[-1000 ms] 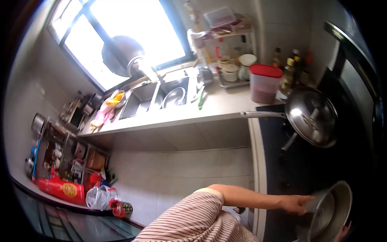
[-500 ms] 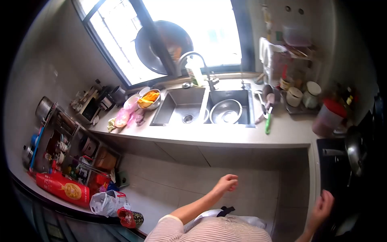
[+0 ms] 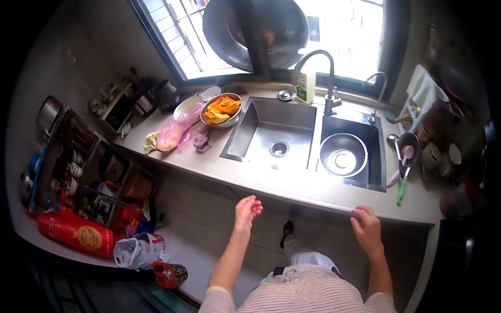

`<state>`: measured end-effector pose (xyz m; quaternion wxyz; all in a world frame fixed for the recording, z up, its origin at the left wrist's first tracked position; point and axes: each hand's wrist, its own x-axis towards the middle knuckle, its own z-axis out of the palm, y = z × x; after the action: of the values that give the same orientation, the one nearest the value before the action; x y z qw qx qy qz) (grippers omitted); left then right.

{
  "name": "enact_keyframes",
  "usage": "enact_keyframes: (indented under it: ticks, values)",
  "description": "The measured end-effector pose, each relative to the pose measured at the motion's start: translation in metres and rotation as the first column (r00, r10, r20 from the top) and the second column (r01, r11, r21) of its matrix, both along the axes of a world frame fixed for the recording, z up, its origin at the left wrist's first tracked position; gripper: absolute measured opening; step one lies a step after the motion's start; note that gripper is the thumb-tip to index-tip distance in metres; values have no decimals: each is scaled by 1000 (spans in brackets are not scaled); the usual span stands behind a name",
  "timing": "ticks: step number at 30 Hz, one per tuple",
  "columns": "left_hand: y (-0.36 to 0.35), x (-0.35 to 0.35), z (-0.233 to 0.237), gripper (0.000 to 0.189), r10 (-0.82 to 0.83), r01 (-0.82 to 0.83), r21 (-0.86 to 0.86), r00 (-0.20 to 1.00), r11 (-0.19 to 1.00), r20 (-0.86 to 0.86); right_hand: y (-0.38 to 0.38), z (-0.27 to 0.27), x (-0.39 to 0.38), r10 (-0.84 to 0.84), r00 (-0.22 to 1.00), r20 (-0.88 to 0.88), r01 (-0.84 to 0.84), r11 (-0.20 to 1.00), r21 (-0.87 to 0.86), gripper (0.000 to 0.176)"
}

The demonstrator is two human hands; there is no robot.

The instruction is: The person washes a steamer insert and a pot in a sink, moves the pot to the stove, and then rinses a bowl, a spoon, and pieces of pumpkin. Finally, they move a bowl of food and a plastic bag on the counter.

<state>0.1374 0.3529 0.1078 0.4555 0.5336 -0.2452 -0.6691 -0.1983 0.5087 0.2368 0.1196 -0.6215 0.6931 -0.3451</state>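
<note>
Pretty sure we're at the squaring-up-to-the-sink stage here, nothing picked up yet. Our right hand point(image 3: 365, 225) rests on the front edge of the counter point(image 3: 292, 187), fingers draped loosely over the lip and gripping nothing. Our left hand point(image 3: 247, 208) hangs just short of that edge, empty, fingers softly curled. The counter runs right in front of us under the window, with the sink point(image 3: 261, 122) set in it and a steel bowl point(image 3: 343, 155) in the right basin. Next bit probably calls for a reach forward over the edge.

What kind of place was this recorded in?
Most likely a home kitchen: a double steel sink with a tall faucet is set in the counter, and a bowl of orange food pieces stands beside it.
</note>
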Motion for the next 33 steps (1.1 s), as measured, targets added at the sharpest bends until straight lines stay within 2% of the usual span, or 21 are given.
enact_keyframes:
  ticks: [5,8,9,12,13,15,16,19,20,21,23,24,25,26,27,30,31,33]
  values:
    - [-149,45,-13,37,129,-126,-38,988,991,84,-140,-21,37,160,975,157,-164,986,14,17]
    - [-228,60,-16,47,142,-138,-68,988,988,57,-223,-25,78,237,929,285,-261,964,49,17]
    - [-248,62,-25,50,139,-136,-78,989,988,44,-247,-27,93,281,918,279,-307,950,51,17]
    - [-296,59,-36,60,199,-201,-17,977,979,-74,-304,-42,136,327,870,369,-399,906,139,21]
    - [-309,57,-38,59,229,-229,-2,971,973,-67,-318,-48,145,353,855,381,-437,885,161,22]
    - [-332,53,-43,57,279,-278,18,959,960,-44,-338,-54,157,323,849,417,-436,876,208,22]
    - [-344,54,-48,47,223,-225,-27,972,974,-69,-345,-59,162,303,847,436,-432,871,234,23]
    - [-362,45,-58,42,265,-266,10,958,964,-106,-357,-69,165,197,897,396,-340,879,333,22]
    - [-361,35,-56,43,287,-287,-6,958,958,-22,-361,-76,167,153,911,382,-292,894,340,23]
    - [-356,26,-46,43,157,-153,-113,987,982,33,-371,-79,171,138,925,354,-270,894,357,24]
    - [-334,-7,-32,41,79,-39,-186,974,982,212,-393,-85,176,116,948,295,-234,885,402,25]
    - [-323,-21,-44,37,43,121,-378,916,918,398,-408,-88,181,134,943,304,-246,898,366,28]
    - [-316,-28,-54,34,60,302,-520,820,799,569,-426,-90,189,97,945,313,-209,913,350,32]
    - [-311,-30,-37,30,-174,309,-261,883,915,437,-444,-90,200,65,944,324,-177,927,331,36]
    - [-308,-27,-19,27,-348,353,18,909,935,228,-462,-93,211,36,941,337,-147,939,312,40]
    - [-304,2,-30,23,-237,226,74,946,971,219,-510,-117,240,-73,896,439,-148,882,448,55]
    - [-304,14,-23,20,-252,232,104,929,967,272,-524,-114,250,-111,869,482,-148,872,467,70]
    - [-304,39,-9,20,-352,318,151,865,936,358,-546,-109,274,-304,679,668,-151,833,532,75]
